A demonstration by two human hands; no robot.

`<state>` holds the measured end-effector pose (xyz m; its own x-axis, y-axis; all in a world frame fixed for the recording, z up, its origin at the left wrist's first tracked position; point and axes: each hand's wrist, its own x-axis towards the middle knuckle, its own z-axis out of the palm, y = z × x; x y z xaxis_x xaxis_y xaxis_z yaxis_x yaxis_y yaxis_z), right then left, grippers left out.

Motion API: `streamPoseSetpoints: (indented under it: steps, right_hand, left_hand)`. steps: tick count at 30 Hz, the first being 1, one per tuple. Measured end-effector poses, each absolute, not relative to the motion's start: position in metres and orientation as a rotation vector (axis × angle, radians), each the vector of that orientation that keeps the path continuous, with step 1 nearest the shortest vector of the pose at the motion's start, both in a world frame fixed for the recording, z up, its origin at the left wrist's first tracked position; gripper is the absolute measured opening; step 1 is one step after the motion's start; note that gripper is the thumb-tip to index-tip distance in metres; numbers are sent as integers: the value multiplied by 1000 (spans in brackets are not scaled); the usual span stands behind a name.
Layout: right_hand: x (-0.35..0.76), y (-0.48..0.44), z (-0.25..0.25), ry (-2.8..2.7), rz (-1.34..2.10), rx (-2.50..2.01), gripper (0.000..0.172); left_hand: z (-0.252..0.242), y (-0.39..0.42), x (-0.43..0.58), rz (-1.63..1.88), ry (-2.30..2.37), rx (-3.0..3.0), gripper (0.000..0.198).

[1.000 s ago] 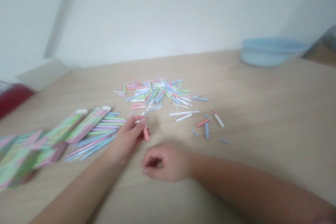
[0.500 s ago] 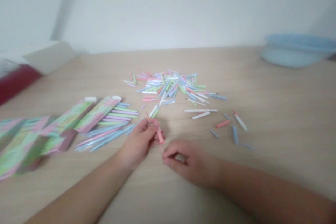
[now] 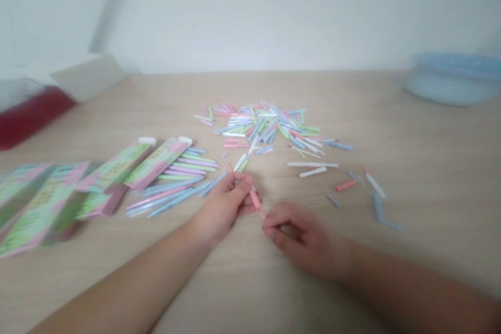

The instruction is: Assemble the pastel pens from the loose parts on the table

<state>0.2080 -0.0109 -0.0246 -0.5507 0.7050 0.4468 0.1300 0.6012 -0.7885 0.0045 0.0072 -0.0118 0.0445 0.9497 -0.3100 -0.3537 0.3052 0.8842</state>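
Observation:
My left hand (image 3: 227, 203) pinches a short pink pen part (image 3: 255, 200) at its upper end, just above the wooden table (image 3: 391, 146). My right hand (image 3: 299, 235) is curled with thumb and forefinger closed at the lower tip of the same pink part. A heap of pastel pen pieces (image 3: 266, 128) in pink, blue, green and white lies beyond the hands. A row of assembled pastel pens (image 3: 176, 182) lies to the left of my left hand.
Green-and-pink printed boxes (image 3: 78, 188) lie at the left. A red container (image 3: 31, 115) and a white box (image 3: 88, 75) sit at the far left. A blue basin (image 3: 454, 78) stands at the far right. Loose pieces (image 3: 364, 188) are scattered to the right.
My right hand has moved up from the table to meet the pink part held by my left hand. The view has shifted, so everything sits further right.

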Motion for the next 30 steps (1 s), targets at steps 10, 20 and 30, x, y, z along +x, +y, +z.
streamPoseSetpoints:
  steps: [10,20,30]
  right_hand:
    - [207,-12,-29,-2021,936,-781,3]
    - [199,-14,-35,-1797,1395,-784,27]
    - [285,52,56,-2343,370,-1464,15]
  left_hand:
    - [-15,4,5,1069,1070,888,46]
    - [-13,1,4,883,978,988,47]
    - [-10,13,-4,954,993,606,16]
